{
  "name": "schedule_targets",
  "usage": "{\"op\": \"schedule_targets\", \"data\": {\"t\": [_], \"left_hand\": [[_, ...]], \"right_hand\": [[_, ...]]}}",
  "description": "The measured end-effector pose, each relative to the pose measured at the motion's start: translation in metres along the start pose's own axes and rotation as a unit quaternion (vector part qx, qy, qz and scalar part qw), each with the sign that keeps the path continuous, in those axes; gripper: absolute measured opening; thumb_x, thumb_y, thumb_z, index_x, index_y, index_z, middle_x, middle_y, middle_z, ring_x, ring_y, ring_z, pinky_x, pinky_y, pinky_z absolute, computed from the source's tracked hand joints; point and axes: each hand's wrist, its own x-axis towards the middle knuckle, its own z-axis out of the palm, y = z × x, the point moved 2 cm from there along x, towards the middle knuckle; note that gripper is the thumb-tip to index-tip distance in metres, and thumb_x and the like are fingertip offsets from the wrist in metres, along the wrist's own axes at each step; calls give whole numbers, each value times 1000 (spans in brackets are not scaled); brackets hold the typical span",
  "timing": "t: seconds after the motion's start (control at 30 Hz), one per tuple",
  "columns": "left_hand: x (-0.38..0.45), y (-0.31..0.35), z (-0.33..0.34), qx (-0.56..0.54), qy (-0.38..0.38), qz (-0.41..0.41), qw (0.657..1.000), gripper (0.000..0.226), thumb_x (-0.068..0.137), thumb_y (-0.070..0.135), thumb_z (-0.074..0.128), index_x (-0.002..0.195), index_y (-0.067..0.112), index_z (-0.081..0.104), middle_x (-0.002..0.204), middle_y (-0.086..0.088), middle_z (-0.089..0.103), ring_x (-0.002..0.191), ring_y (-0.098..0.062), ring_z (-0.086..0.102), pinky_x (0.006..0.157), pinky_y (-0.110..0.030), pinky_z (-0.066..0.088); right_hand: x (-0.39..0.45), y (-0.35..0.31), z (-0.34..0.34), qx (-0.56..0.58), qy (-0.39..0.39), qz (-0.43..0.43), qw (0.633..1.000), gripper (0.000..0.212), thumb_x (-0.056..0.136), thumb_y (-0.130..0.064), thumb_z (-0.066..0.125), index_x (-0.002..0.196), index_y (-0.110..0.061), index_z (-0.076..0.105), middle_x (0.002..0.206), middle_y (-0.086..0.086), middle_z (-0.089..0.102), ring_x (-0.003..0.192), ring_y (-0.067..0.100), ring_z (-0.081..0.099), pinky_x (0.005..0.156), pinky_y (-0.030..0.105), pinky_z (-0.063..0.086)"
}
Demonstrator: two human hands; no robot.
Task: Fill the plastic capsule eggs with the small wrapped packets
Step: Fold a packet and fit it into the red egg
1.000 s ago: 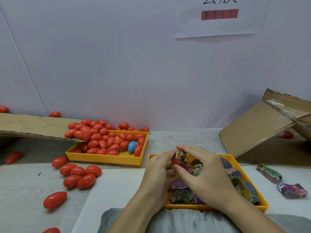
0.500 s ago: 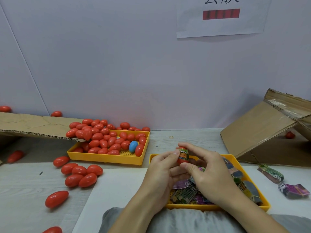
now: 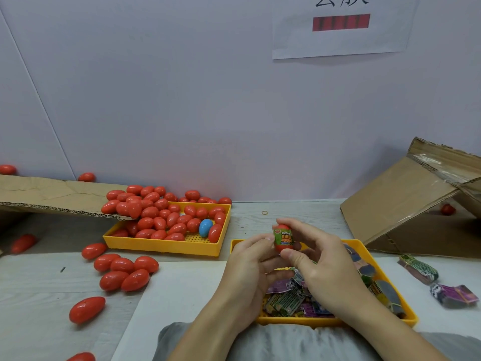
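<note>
Grey table with two yellow trays, loose red eggs, cardboard.

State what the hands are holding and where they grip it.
Both hands hold one red capsule egg with a green label: the left hand pinches its left side, the right hand its top and bottom end.

held egg red-orange with a green label band, yellow and orange lettering. left tray yellow, perforated floor, full of glossy red eggs, one blue egg among them. loose eggs on bench same red. right tray yellow, packets inside green, purple, grey printed. two packets on the white sheet, one green-brown, one purple with black and white. bench pale grey wood grain. cardboard brown. wall paper sign white, black characters, red bar with dark stripes. clothing grey.
</note>
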Motion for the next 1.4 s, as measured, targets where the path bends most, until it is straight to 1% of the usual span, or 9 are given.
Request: {"op": "schedule_targets", "data": {"t": [0.13, 0.27, 0.47, 0.6, 0.67, 0.8, 0.97, 1.13, 1.4], "left_hand": [[0, 1, 1, 17, 4, 18, 1000, 37, 86, 30, 67, 102, -3, 71, 94, -23, 72, 77, -24, 69, 64, -33, 58], [1, -1, 0, 40, 9, 24, 999, 29, 97, 23, 59, 104, -3, 69, 98, -24, 73, 80, -24, 71, 68, -35, 58], [-2, 2, 0, 34, 2, 18, 999, 29, 95, 23, 59, 102, -1, 71, 99, -26, 73, 82, -26, 70, 66, -33, 57], [-2, 5, 1, 37, 15, 28, 999, 34, 98, 25, 56, 78, 15, 81, 81, -15, 75, 71, -20, 71, 57, -28, 57], [-2, 6, 1, 35, 21, 22, 999, 38, 99, 23, 54, 73, 19, 81, 82, -15, 75, 71, -20, 72, 56, -28, 56], [-4, 7, 3, 41, 19, 24, 999, 32, 98, 22, 55, 81, 12, 80, 93, -22, 75, 79, -25, 72, 60, -29, 58], [-4, 7, 2, 35, 17, 26, 999, 32, 96, 25, 57, 77, 12, 79, 89, -19, 75, 75, -23, 73, 58, -27, 57], [-6, 7, 5, 52, 26, 27, 998, 34, 98, 27, 55, 79, 15, 80, 90, -17, 76, 77, -22, 74, 61, -26, 57], [-4, 6, 3, 85, 68, 26, 994, 28, 100, 25, 57, 87, 7, 74, 81, -16, 76, 70, -21, 74, 55, -25, 56]], "right_hand": [[-1, -1, 0, -1, -4, 1, 1000, 51, 89, -3, 67, 119, -45, 63, 108, -24, 71, 103, 0, 67, 87, 19, 55], [-1, -2, 1, -11, -3, -5, 1000, 51, 89, -3, 68, 117, -45, 63, 108, -25, 70, 104, -2, 66, 87, 15, 53], [-1, -3, 1, -11, -3, -2, 1000, 51, 89, -3, 68, 117, -46, 63, 107, -26, 70, 104, -2, 66, 88, 16, 53], [-1, -2, 1, 4, -3, 5, 1000, 49, 91, -5, 67, 122, -42, 63, 111, -23, 70, 107, 0, 66, 91, 23, 54], [0, -1, 1, 19, -8, 12, 1000, 47, 92, -6, 66, 125, -39, 63, 114, -20, 70, 110, 2, 65, 93, 27, 55], [1, -1, 1, 40, -28, 19, 999, 46, 94, -6, 63, 126, -39, 61, 115, -19, 70, 112, 2, 64, 94, 24, 54], [1, 1, 2, 23, -20, 20, 999, 43, 95, -9, 63, 127, -39, 61, 113, -19, 71, 110, 1, 65, 92, 23, 54], [1, -2, 1, 2, -10, 8, 1000, 47, 94, -9, 64, 119, -48, 59, 107, -27, 70, 105, -4, 65, 86, 13, 52], [1, 0, 0, -27, 7, 26, 999, 47, 91, -9, 68, 122, -44, 61, 111, -25, 69, 111, -3, 62, 97, 28, 53]]}}
